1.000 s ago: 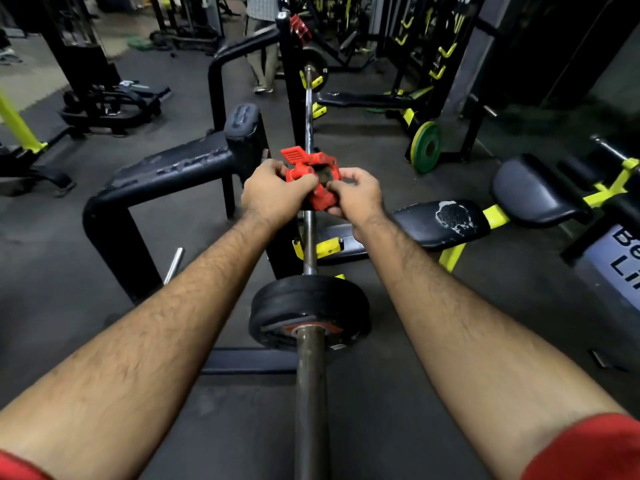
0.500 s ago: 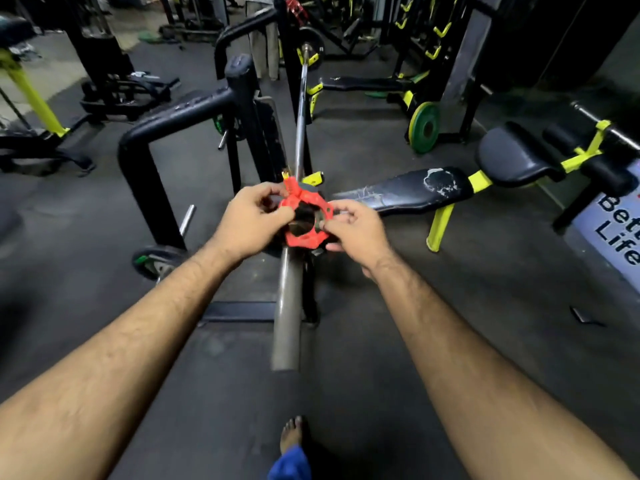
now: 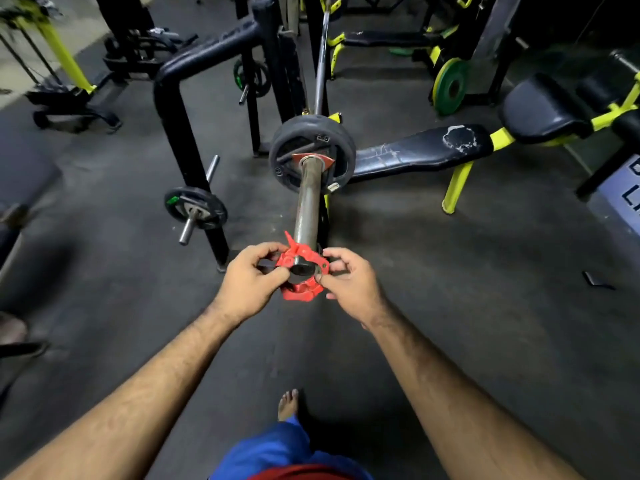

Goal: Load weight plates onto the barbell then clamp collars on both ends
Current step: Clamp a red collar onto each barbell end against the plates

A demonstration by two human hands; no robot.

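Observation:
The barbell (image 3: 309, 199) rests on the rack and its steel sleeve points toward me. A black weight plate (image 3: 294, 147) sits on the sleeve, well up the bar. The red collar (image 3: 302, 282) is at the sleeve's near tip, its ring around the bar end and its lever flipped up. My left hand (image 3: 247, 284) pinches the collar's left side. My right hand (image 3: 348, 284) pinches its right side. A stretch of bare sleeve separates the collar from the plate.
A black rack frame (image 3: 180, 126) stands to the left, with a small plate on a storage peg (image 3: 195, 209). A worn black bench (image 3: 419, 150) with yellow legs lies to the right, and a green plate (image 3: 450, 86) leans behind it. My bare foot (image 3: 288, 405) is on the dark floor.
The view has backed off toward the sleeve's end. The collar, held by both hands throughout, now sits at the sleeve tip, and the black plate shows farther up the bar.

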